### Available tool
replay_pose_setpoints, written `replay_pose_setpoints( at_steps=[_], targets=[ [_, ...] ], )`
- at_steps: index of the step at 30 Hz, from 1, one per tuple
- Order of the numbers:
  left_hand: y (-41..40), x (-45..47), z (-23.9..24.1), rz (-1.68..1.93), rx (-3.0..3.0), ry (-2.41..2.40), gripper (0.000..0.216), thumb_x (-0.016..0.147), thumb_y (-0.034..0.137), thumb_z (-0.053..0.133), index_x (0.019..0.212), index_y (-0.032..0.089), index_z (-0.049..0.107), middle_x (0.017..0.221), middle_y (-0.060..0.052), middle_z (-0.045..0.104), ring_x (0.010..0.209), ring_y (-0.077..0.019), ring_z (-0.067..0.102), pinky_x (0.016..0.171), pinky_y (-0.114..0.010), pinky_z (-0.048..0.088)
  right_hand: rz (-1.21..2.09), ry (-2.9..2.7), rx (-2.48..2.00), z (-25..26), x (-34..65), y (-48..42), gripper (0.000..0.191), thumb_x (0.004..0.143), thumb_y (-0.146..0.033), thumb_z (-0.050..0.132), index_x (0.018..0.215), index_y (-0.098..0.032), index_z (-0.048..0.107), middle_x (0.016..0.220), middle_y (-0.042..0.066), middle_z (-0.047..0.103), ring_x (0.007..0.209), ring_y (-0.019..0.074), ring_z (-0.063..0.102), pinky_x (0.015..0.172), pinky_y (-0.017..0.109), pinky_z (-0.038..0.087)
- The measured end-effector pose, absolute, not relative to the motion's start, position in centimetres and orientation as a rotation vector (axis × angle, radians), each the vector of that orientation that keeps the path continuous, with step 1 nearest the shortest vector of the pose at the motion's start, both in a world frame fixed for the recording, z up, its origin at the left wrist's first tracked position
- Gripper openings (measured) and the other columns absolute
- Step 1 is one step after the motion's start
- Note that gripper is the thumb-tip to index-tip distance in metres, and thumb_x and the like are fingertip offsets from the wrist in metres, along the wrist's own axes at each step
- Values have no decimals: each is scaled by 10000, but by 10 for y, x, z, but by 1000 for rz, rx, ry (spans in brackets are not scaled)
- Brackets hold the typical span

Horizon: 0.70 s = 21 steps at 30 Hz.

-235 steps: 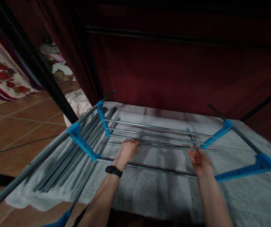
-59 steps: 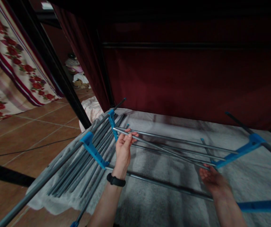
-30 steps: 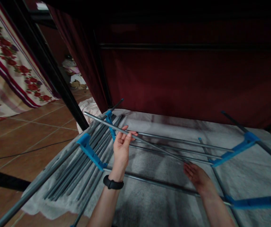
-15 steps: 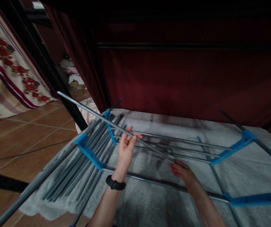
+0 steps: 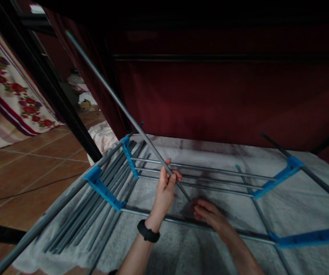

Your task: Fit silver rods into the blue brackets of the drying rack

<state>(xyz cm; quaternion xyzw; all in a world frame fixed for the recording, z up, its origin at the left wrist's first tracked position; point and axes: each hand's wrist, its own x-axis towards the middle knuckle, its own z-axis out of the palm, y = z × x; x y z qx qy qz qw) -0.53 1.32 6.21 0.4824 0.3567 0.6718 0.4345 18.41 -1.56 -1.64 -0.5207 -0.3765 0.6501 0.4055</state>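
My left hand (image 5: 166, 190), a black band on its wrist, is closed round a long grey metal rod (image 5: 115, 97) near its lower part. The rod slants steeply up to the upper left. My right hand (image 5: 208, 214) pinches the rod's lower end close to the grey mat (image 5: 281, 202). Under both hands lies a drying-rack frame (image 5: 198, 168) of grey rods with blue plastic joints (image 5: 102, 187).
A bundle of loose grey rods (image 5: 95, 214) lies on the mat at the left. A dark red curtain (image 5: 224, 95) hangs behind. A black post (image 5: 52, 88), tiled floor (image 5: 29, 164) and a flowered cloth (image 5: 6, 88) are on the left.
The rod came off the frame and its free end swung up to the upper left. My right hand slid left along it to its lower end.
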Motion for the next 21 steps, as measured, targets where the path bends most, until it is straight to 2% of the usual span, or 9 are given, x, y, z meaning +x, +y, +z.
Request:
replay_pose_setpoints(
  at_steps=[3,6,10,16,21],
  targets=[
    [15,-17,69,1712,1209,938,464,910,354,561,1349,236,465,791,7,542,715,-125,508,725,-255,415,1572,-928,-1319,-14,190,-9,429,559,-441,841,916,-223,748,847,56,733,734,187,661,689,307,524],
    [16,-24,70,1698,1215,1027,336,909,369,564,1216,232,565,775,13,508,685,-115,467,645,-231,385,1510,-922,-1318,-11,199,-3,484,539,-495,842,919,-212,747,884,83,738,776,210,667,722,339,523],
    [15,-25,65,1661,1286,1115,227,886,399,597,1035,228,583,711,34,489,625,-111,443,587,-225,369,1436,-891,-1306,-8,208,0,525,524,-535,841,920,-203,746,892,96,739,801,220,669,748,357,518],
    [14,-30,57,1470,1597,1283,238,878,432,593,909,204,651,678,13,571,637,-140,512,612,-247,399,1377,-807,-1308,-6,222,5,547,521,-509,852,949,-186,742,908,100,740,857,228,669,786,353,514],
    [17,-38,46,1361,1797,1296,243,869,413,599,990,232,707,886,-49,715,795,-208,635,721,-297,461,1287,-753,-1269,-3,237,9,498,564,-468,830,965,-189,734,912,83,739,839,205,661,773,333,514]
  ],
)
